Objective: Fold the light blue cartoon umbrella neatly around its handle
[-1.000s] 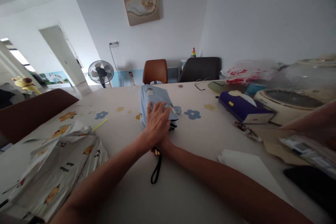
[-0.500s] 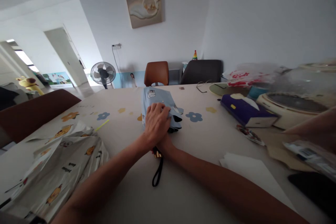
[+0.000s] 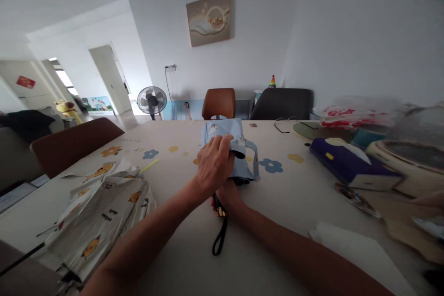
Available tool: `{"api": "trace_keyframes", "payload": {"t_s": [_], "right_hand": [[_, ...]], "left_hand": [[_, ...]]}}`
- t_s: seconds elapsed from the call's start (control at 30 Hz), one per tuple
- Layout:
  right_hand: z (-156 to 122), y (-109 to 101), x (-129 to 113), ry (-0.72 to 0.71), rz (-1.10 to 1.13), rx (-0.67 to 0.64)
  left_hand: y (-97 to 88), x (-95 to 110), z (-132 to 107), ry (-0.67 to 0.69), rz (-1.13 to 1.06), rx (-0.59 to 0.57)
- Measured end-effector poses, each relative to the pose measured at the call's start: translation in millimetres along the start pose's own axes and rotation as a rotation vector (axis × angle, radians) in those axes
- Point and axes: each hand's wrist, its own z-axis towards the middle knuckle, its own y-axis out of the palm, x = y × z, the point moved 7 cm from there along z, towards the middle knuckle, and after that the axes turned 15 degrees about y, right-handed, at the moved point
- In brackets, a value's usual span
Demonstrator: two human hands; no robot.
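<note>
Light-blue fabric folding umbrella with cartoon prints and a dark underside (image 3: 240, 166), at centre of the white flower-printed tabletop (image 3: 187, 263), between near and far edges. Can't tell if it rests on the surface or is held just above.

Hands together, stacked: left hand (image 3: 215, 162) on top, clamped on the bunched cloth, fingers curled over; right hand (image 3: 229, 194) below at the handle end, fingers mostly hidden, can't tell if closed. Likely reason: upper grip keeps loose cloth gathered, lower one steadies the handle. Light-blue cloth strap (image 3: 255, 157) bows out, unfastened, on the right-edge side.

Long axis runs roughly near edge to far edge. Cloth end points at far edge; gold-coloured metal collar (image 3: 221, 212) and black wrist loop (image 3: 224, 226) point at near edge, loop hanging slack.

Duck-print whitish plastic bag (image 3: 104, 203) lies toward left edge, purple tissue box (image 3: 347, 166) toward right edge, both well apart from hands, probably to leave working space.
</note>
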Motion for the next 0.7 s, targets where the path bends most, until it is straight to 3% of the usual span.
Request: {"api": "trace_keyframes", "payload": {"t_s": [0.23,0.5,0.6,0.7], "right_hand": [[5,-4,7,0.045,0.033,0.091],[3,-5,5,0.033,0.031,0.093],[2,-5,7,0.062,0.056,0.097],[1,-6,9,0.047,0.121,0.096]], "left_hand": [[-23.8,-12,2,-0.052,-0.030,0.059],[-55.2,-24,7,-0.112,-0.019,0.084],[-64.3,-32,9,-0.141,0.008,0.041],[-70.4,-44,10,-0.186,0.086,-0.084]]}}
